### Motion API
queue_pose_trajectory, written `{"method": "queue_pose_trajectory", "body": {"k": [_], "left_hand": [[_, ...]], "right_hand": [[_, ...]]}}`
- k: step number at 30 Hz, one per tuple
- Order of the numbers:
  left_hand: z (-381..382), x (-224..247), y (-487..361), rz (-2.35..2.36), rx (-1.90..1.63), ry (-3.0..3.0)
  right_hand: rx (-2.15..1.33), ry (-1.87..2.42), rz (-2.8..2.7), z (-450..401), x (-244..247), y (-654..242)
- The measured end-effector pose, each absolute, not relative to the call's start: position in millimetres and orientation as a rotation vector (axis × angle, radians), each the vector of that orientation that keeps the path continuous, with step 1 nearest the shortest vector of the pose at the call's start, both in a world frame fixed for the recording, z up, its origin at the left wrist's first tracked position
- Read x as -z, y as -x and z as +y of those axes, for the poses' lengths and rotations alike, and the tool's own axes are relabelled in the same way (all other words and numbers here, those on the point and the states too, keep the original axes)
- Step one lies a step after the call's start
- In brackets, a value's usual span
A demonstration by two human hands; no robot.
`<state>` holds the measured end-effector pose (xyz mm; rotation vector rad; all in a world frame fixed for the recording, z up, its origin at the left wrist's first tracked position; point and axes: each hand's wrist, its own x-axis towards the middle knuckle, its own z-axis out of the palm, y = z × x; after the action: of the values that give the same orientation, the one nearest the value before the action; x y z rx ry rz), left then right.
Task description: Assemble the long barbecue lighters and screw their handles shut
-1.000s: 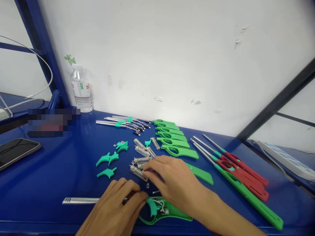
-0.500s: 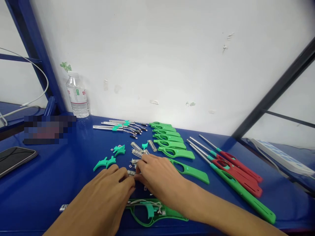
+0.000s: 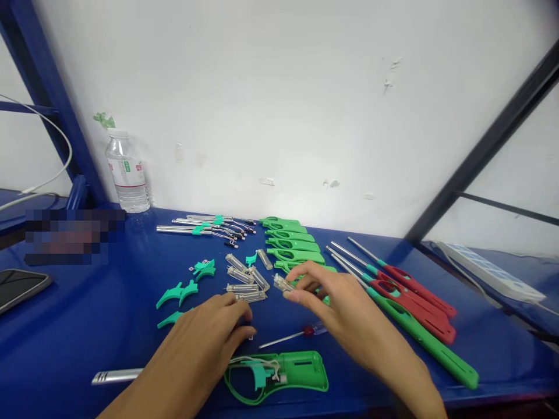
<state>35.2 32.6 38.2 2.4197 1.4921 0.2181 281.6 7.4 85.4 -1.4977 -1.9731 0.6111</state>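
Observation:
Between thumb and fingers, my right hand [image 3: 325, 294] holds a clear lighter fuel tank [image 3: 282, 283], raised over the table. My left hand [image 3: 220, 326] is curled low, its thumb tip on a small pale piece [image 3: 250, 337]; whether the piece is lifted I cannot tell. In front of me lies an open green lighter shell [image 3: 305, 372] with a teal trigger [image 3: 261, 375], white wires and a metal tube [image 3: 116, 376] partly behind my left forearm. A screwdriver [image 3: 308, 331] rests between my hands. Several clear fuel tanks [image 3: 242, 288] lie beyond them.
Teal triggers [image 3: 169, 295] are at left, metal tubes with wires [image 3: 183, 229] behind. Green shells [image 3: 292, 237] form a row at the back; red lighters [image 3: 419, 308] and a green one [image 3: 430, 336] lie right. A water bottle [image 3: 126, 174] and phone [image 3: 21, 285] stand and lie left.
My right hand has moved right and up, away from my left, carrying a clear fuel tank. My left hand has shifted slightly down and right. The screwdriver has come into sight.

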Motion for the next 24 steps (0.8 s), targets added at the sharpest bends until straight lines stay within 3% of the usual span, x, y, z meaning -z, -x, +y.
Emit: {"method": "queue_pose_trajectory", "body": {"k": [14, 24], "left_hand": [[34.0, -39.9, -37.2, 1.45, -0.239, -2.279], [36.4, -21.3, -37.7, 1.449, -0.472, -2.214]], "right_hand": [[-0.53, 1.5, -2.02, 19.0, -81.4, -278.0], [-0.572, 1.488, -2.031, 18.2, -82.7, -274.8]]}}
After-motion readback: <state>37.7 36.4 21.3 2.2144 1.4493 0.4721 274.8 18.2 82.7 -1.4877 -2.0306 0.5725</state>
